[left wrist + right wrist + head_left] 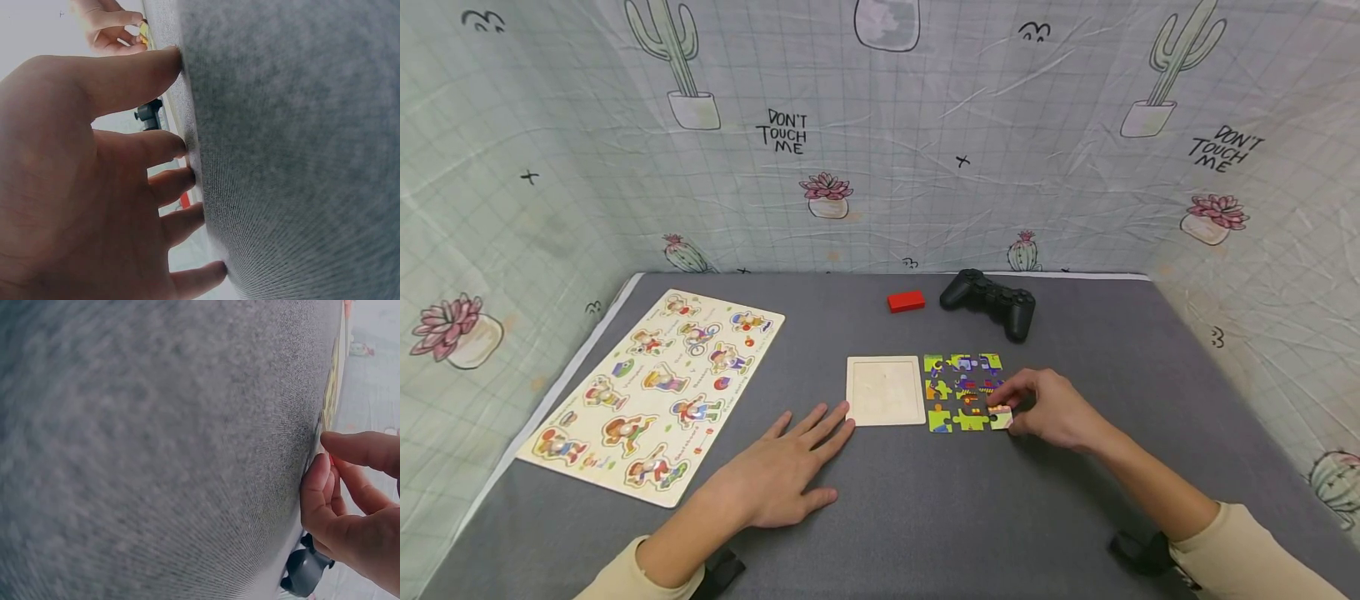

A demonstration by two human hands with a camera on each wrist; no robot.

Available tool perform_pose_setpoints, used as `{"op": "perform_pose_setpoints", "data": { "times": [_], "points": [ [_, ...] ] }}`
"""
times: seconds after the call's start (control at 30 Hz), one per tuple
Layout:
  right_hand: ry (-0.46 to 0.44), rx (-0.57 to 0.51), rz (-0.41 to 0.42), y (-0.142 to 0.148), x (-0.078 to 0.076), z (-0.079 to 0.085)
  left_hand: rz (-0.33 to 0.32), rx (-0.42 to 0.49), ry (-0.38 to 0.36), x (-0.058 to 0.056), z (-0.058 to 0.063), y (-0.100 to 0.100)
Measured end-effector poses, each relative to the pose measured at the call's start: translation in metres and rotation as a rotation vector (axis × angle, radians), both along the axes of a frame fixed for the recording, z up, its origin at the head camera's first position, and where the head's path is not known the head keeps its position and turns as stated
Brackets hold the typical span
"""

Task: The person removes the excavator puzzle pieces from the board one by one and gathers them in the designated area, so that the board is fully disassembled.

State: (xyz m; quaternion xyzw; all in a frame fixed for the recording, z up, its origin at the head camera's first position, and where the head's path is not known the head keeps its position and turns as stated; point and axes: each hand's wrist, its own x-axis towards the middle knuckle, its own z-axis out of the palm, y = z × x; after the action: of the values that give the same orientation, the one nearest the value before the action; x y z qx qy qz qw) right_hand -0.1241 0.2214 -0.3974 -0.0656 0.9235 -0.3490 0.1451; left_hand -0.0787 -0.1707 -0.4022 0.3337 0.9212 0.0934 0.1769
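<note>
My right hand pinches a corner jigsaw piece between thumb and fingers, at the lower right of a small group of colourful jigsaw pieces. In the left wrist view a yellow edge of the held piece shows at the fingertips. Just left of the pieces lies a square wooden puzzle tray with a raised rim. My left hand rests on the cloth with its fingers spread, the fingertips at the tray's lower left corner. The left wrist view shows those fingers reaching down to the grey surface.
A large board with cartoon children figures lies on the left. Behind the tray sit a red block and a black game controller. Patterned cloth walls enclose the grey table at the back and sides.
</note>
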Motion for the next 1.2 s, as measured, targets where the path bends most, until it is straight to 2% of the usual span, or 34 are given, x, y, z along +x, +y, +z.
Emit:
{"op": "perform_pose_setpoints", "data": {
  "times": [0.3,0.77,1.2],
  "points": [
    [-0.004,0.058,0.008,-0.0029,0.0002,0.0007,-0.003,-0.005,0.006,-0.0005,-0.0010,-0.0003],
    [0.100,0.178,0.057,-0.0063,0.0016,-0.0001,-0.005,0.002,0.011,-0.0002,-0.0004,0.0003],
    [0.086,0.130,0.043,-0.0043,0.0028,0.0004,-0.003,-0.002,0.010,-0.0002,-0.0007,0.0001]
  ]
}}
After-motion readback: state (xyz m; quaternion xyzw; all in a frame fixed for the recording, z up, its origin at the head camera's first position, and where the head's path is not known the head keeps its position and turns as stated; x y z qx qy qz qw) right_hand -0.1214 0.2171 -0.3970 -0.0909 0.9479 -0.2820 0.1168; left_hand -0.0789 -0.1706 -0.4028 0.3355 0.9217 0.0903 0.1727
